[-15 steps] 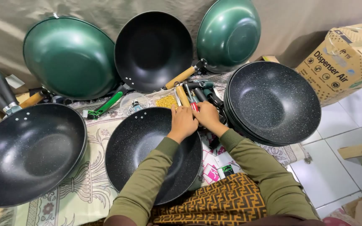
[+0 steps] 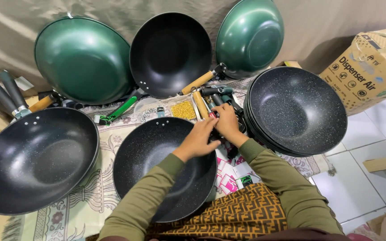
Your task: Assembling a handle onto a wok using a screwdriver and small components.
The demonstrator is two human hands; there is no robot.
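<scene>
Wok: speckled black wok (image 2: 157, 156) lies on the patterned mat (image 2: 90, 196) right in front of the person, its far rim under both hands.
Hands: left hand (image 2: 200, 137) and right hand (image 2: 225, 123) meet at that rim; fingers curl together, and what they pinch is hidden.
Hard to make out: loose handles (image 2: 211, 96) cluster beyond the hands, partly covered.
Package: tan cardboard box (image 2: 371, 67) with dark print stands far right, cut off.
Containers: small clear tub (image 2: 183, 110) holds yellow bits; stacked black woks (image 2: 296, 109) sit beside the right hand.
</scene>
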